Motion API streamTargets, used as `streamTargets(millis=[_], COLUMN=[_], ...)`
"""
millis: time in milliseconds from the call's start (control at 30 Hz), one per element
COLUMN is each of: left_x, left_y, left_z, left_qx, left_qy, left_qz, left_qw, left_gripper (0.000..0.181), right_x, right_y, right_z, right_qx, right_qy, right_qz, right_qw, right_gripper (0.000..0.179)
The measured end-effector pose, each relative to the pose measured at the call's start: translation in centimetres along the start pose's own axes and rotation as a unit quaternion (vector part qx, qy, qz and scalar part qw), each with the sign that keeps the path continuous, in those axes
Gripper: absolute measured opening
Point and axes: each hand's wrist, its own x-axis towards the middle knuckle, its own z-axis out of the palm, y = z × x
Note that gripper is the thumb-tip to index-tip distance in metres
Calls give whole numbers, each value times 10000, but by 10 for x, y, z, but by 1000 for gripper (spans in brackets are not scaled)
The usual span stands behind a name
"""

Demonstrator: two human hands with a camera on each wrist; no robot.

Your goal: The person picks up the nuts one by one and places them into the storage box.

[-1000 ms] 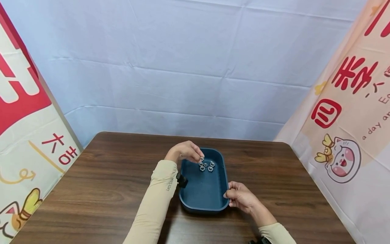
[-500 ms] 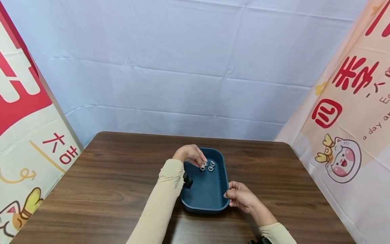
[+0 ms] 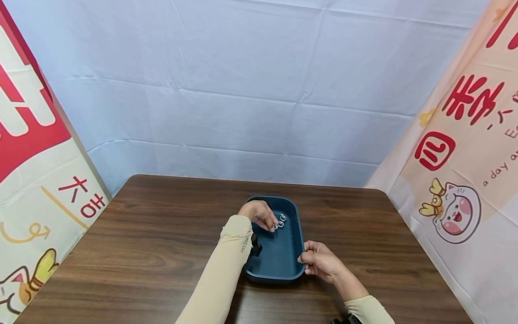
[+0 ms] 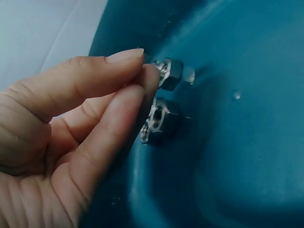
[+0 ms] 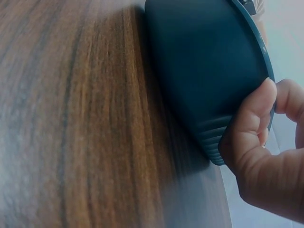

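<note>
Inside the blue tray (image 3: 283, 265), my left hand (image 3: 263, 216) reaches to the far part of the floor. Its fingertips come together at a small silver hex nut (image 3: 276, 226) and seem to pinch it; the grip itself is partly hidden. Further hex nuts (image 3: 283, 218) lie just to the right of those fingers. In the left wrist view, the bent fingers press together right beside several hex nuts (image 4: 170, 74). My right hand (image 3: 319, 263) grips the tray's rim near its front right corner. The right wrist view shows a fingertip on the outer wall (image 5: 199, 61).
The tray stands on a dark brown wooden table (image 3: 154, 252). A pale cloth (image 3: 243, 90) hangs behind the table, with printed banners on the left (image 3: 32, 193) and right (image 3: 453, 180). Black wrist cameras (image 3: 256, 245) sit on the sleeves.
My left hand has moved right and toward me inside the tray, now covering some of the hex nuts. A nut showed between its fingertips earlier. The right hand stays on the rim.
</note>
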Motion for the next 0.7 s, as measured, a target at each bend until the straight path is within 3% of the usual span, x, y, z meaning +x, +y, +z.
streamTargets(millis=[333,567,700], left_x=[11,8,6], left_y=[4,10,14], left_z=[13,22,25], left_qx=[386,1599,1813], left_qy=[10,174,319], left_qz=[-393,-488,-679], left_qw=[9985,9858,9806], left_gripper=[18,12,13], right_x=[0,-1,-1], right_y=[0,1,1], right_z=[-1,-2,-2], right_qx=[-15,-23,-10], right_qy=[29,-1,-5], right_qz=[-18,-58,-62], right_qw=[10000,10000,10000], right_gripper=[20,19,19])
